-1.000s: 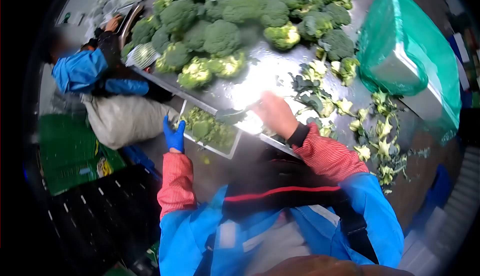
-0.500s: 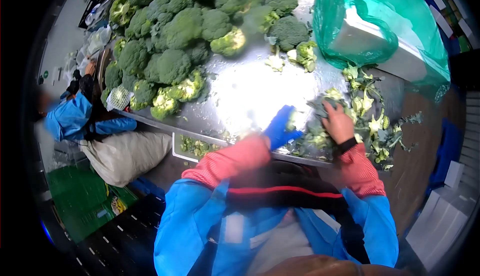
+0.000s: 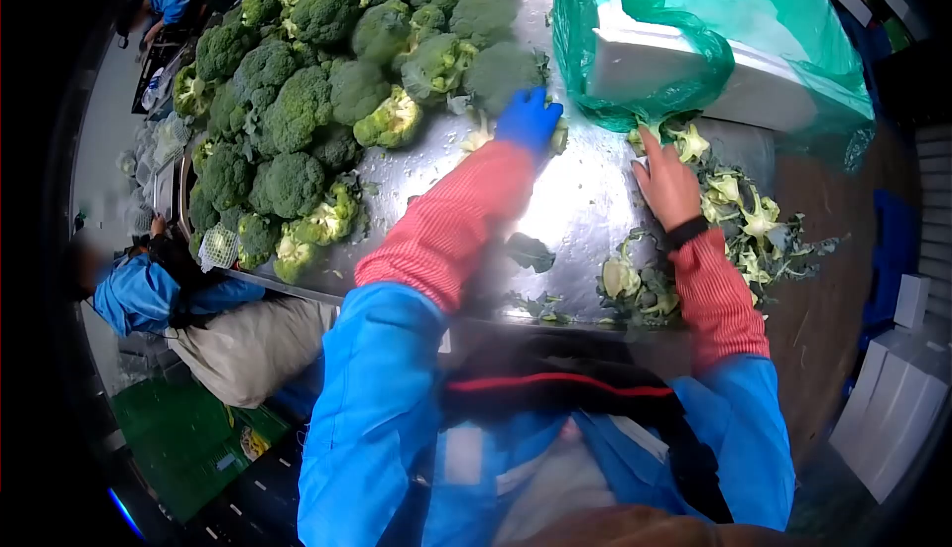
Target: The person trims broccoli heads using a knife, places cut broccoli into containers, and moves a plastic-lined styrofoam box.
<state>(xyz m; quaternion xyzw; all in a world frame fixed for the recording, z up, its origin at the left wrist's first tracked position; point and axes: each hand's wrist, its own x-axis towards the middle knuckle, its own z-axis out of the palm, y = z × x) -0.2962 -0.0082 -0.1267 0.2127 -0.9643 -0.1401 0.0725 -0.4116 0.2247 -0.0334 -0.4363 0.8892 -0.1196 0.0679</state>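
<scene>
At the right end of the heap of broccoli heads (image 3: 297,101), my left hand (image 3: 530,122), in a blue glove, is closed over a pale green broccoli piece (image 3: 559,137) that it mostly hides. A dark broccoli head (image 3: 503,73) lies just beyond its fingertips. My right hand (image 3: 668,182) is bare, with a black band at the wrist. Its fingers are stretched out and apart, the tips beside cut broccoli stems (image 3: 691,142) below the green-lined box; nothing shows in it. More trimmed stems and leaves (image 3: 759,220) lie to its right.
A white foam box (image 3: 674,76) with a green plastic liner (image 3: 585,41) stands at the back right of the metal table (image 3: 580,215). Leaf scraps (image 3: 635,284) lie along the near edge. A person in a blue jacket (image 3: 149,294) is at the left beside a pale sack (image 3: 248,349).
My left hand has moved away from the near edge to the broccoli at the back. My right hand has let go of the leafy scraps and reached forward. The view has shifted right.
</scene>
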